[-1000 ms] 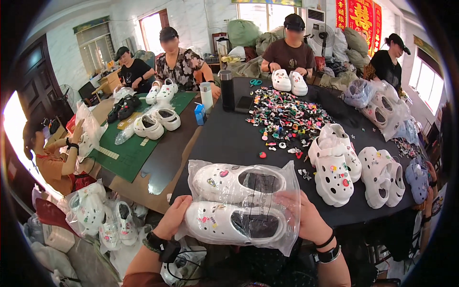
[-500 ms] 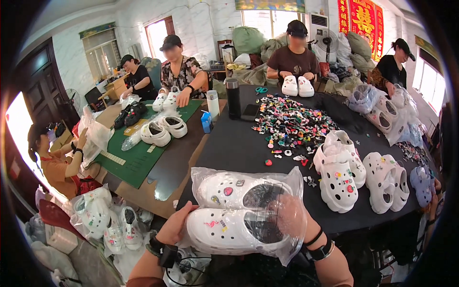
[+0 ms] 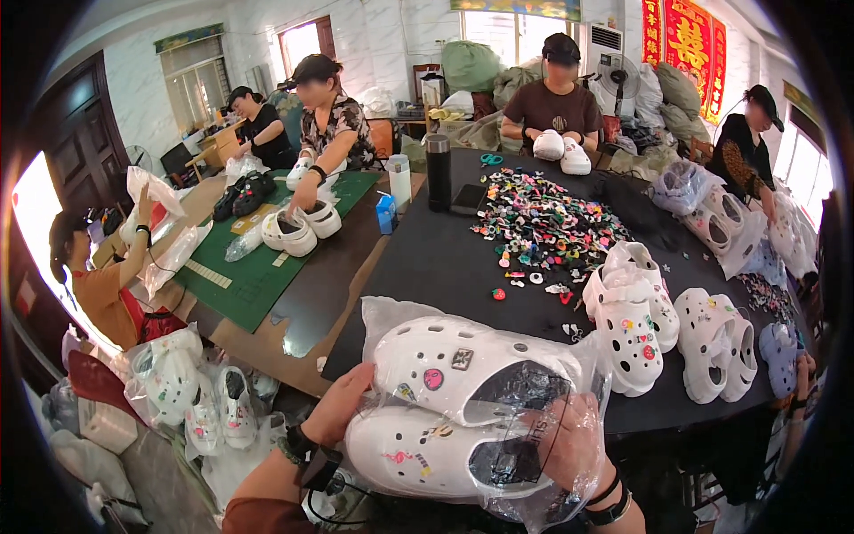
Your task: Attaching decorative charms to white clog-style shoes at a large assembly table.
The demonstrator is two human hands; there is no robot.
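Pair of white clogs (image 3: 431, 356) sits in a clear plastic bag (image 3: 391, 313), held at the near edge of the black table (image 3: 405, 271), toes to the left, heels to the right; can't tell if the table edge takes any weight. Left hand (image 3: 341, 405) grips the toe end through the film, thumb up along the side, other fingers mostly hidden under the lower clog. Right hand (image 3: 569, 440) is at the heel end with film draped over it (fingers look bent, but can't tell whether they pinch the film, hold a heel or just press). Upper clog carries a pink round charm (image 3: 433, 379) and a grey square one, lower clog a pink charm near the toe. Bag film is wrinkled, bunched most around the heels. On the table past the bag: big multicolour charm pile (image 3: 551, 222), phone (image 3: 469, 199) and black flask (image 3: 439, 173) just left of it, teal scissors (image 3: 491, 160) behind. Two more pairs of white clogs (image 3: 627, 334) stand right of the bag, purple clog (image 3: 779, 360) beyond them near the table's right edge. Across the table a person in a brown shirt (image 3: 553, 114) handles another white pair
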